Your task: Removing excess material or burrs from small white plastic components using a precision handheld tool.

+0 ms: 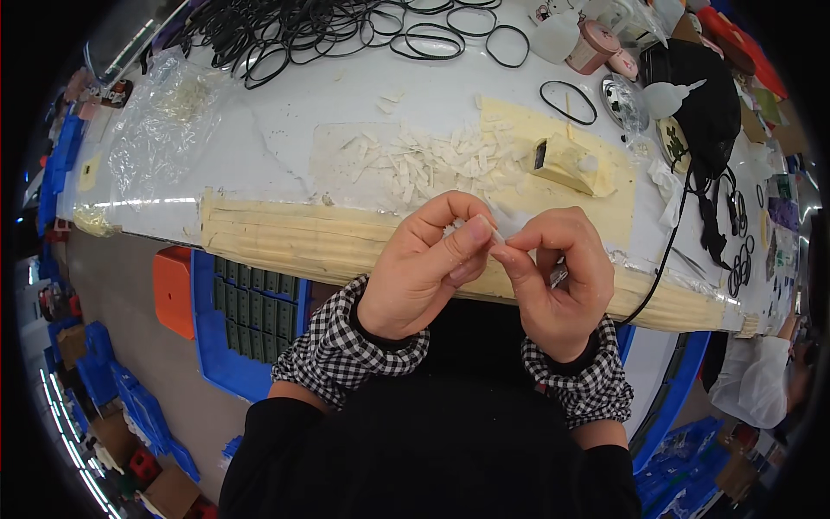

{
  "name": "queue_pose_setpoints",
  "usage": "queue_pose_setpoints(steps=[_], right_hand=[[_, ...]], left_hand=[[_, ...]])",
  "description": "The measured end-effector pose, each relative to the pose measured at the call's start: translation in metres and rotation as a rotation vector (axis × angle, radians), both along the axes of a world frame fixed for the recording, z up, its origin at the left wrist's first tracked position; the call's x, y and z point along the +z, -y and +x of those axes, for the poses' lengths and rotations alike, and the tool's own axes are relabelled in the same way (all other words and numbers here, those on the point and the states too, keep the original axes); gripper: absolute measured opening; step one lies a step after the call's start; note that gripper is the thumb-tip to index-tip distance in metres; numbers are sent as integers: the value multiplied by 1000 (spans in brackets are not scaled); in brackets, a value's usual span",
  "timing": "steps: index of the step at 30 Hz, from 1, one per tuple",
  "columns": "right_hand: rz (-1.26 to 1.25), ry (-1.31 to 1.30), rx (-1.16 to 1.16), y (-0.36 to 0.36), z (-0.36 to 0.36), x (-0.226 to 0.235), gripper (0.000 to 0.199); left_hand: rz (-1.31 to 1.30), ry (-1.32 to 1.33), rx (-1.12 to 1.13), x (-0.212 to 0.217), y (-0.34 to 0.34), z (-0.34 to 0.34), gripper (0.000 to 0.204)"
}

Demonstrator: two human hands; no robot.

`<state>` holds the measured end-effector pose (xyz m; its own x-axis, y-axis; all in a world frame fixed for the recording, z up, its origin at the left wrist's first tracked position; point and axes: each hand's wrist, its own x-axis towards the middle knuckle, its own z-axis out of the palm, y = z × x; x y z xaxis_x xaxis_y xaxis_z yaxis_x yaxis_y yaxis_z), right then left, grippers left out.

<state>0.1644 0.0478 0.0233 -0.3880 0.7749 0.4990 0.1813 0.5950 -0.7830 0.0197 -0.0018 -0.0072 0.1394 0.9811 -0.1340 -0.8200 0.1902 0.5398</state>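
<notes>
My left hand (pixel 417 278) and my right hand (pixel 566 278) meet just over the table's front edge. A small whitish strip (pixel 496 236) is pinched between the fingertips of both. More white bits show between the fingers of my left hand. Something small and silvery (pixel 558 275) lies within the curl of my right hand; its kind cannot be made out. Beyond my hands a loose heap of short white strips (pixel 432 164) spreads over the table and a yellow sheet (pixel 618 203). On that sheet rests a yellow-wrapped block (pixel 566 164) with a dark end.
Black ring-shaped belts (pixel 428 41) pile up at the back, near a clear plastic bag (pixel 164 121). A pink jar (pixel 592 46), a white squeeze bulb (pixel 666 99) and a black cable (pixel 670 251) are at right. Below the padded edge (pixel 294 229) sits a blue crate (pixel 207 329) of dark green parts.
</notes>
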Motion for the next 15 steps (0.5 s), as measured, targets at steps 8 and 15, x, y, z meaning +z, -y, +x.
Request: queue_pose_setpoints(steps=[8, 15], right_hand=[[17, 321, 121, -9, 8, 6, 33], [29, 500, 173, -9, 10, 6, 36]], left_hand=[[23, -74, -78, -1, -1, -9, 16], [68, -93, -255, -3, -3, -18, 18]])
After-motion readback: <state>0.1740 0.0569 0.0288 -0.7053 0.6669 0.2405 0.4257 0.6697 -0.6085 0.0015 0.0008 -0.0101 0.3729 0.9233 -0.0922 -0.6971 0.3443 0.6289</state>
